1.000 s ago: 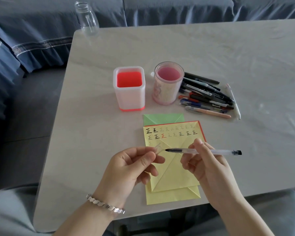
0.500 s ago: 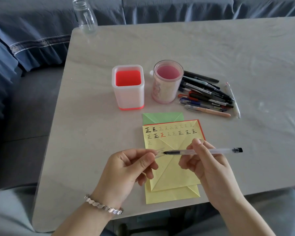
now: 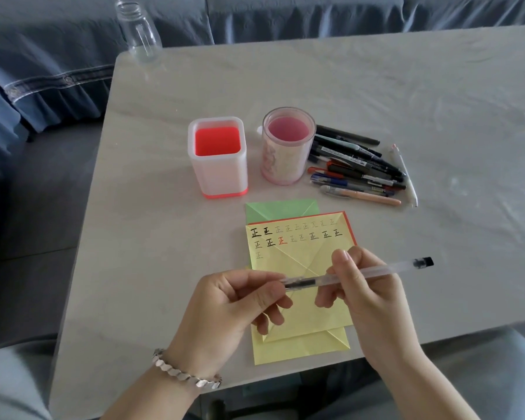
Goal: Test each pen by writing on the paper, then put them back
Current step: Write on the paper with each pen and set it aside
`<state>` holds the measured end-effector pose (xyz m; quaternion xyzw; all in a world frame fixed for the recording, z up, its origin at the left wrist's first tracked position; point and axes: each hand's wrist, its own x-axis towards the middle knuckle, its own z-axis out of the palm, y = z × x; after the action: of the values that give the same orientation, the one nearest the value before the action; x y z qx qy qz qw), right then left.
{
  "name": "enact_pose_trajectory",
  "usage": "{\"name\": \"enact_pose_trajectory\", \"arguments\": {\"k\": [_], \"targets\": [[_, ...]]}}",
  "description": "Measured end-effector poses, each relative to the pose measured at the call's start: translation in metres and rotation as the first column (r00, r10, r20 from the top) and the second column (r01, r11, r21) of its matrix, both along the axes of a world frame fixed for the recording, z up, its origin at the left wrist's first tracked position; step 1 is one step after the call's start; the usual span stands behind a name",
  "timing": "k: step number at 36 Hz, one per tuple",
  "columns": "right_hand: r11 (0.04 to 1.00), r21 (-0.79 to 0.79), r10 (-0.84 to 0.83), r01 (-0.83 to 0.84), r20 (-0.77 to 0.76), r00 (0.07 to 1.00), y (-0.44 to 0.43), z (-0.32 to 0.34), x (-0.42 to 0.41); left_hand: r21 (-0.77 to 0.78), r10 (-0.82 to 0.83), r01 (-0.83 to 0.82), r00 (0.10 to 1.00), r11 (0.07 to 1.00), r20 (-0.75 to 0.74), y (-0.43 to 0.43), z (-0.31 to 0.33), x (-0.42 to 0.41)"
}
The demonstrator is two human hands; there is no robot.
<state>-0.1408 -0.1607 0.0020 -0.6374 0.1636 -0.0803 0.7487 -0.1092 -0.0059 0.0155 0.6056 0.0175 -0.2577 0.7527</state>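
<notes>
two hands hold one clear pen [image 3: 305, 281] just above the yellow paper [image 3: 303, 247], the pen lying roughly level across it. the left hand [image 3: 234, 310] pinches the pen's front end between thumb and fingers. the right hand [image 3: 367, 295] grips the barrel farther along, and the black end plug sticks out past the paper's right edge. rows of written marks run along the paper's top. beyond the paper stand a square red holder [image 3: 217, 157] and a round pink holder [image 3: 287, 147]. beyond it to the right, a pile of pens [image 3: 358, 168] lies on the table [image 3: 406, 95].
</notes>
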Motion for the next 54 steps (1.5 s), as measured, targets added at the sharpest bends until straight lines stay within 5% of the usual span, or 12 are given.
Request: {"name": "enact_pose_trajectory", "arguments": {"k": [11, 20, 25, 33, 40, 46, 50, 54], "targets": [[0.992, -0.043, -0.105, 0.115, 0.191, 0.976, -0.002, -0.005, 0.001, 0.04, 0.017, -0.023, 0.989, 0.999, 0.145, -0.02, 0.01, -0.003], [0.964, -0.191, -0.14, 0.183, 0.217, 0.966, -0.051, 0.012, -0.006, -0.026, -0.144, 0.143, 0.987, 0.989, -0.077, -0.068, 0.01, -0.003], [0.893, -0.398, -0.201, 0.208, 0.06, 0.978, -0.099, 0.026, -0.024, 0.239, -0.475, 0.436, 0.868, 0.868, 0.142, -0.117, 0.013, -0.017], [0.804, -0.504, -0.386, 0.315, -0.039, 0.922, -0.167, 0.032, -0.097, 0.527, -0.642, 0.408, 0.653, 0.746, 0.403, -0.195, 0.0, -0.025], [0.581, -0.748, -0.651, 0.32, -0.192, 0.735, -0.214, -0.01, -0.193, 0.683, -0.852, 0.54, 0.46, 0.492, 0.25, -0.226, -0.01, -0.031], [0.587, -0.759, -0.753, 0.282, -0.384, 0.534, -0.238, -0.059, -0.247, 0.644, -0.843, 0.585, 0.504, 0.493, 0.188, -0.225, -0.018, -0.039], [0.589, -0.714, -0.767, 0.379, -0.345, 0.541, -0.237, -0.058, -0.245, 0.642, -0.837, 0.582, 0.517, 0.499, 0.182, -0.214, -0.019, -0.04], [0.642, -0.674, -0.694, 0.366, -0.307, 0.652, -0.23, -0.04, -0.212, 0.746, -0.881, 0.519, 0.433, 0.418, 0.192, -0.194, -0.022, -0.029]]}}
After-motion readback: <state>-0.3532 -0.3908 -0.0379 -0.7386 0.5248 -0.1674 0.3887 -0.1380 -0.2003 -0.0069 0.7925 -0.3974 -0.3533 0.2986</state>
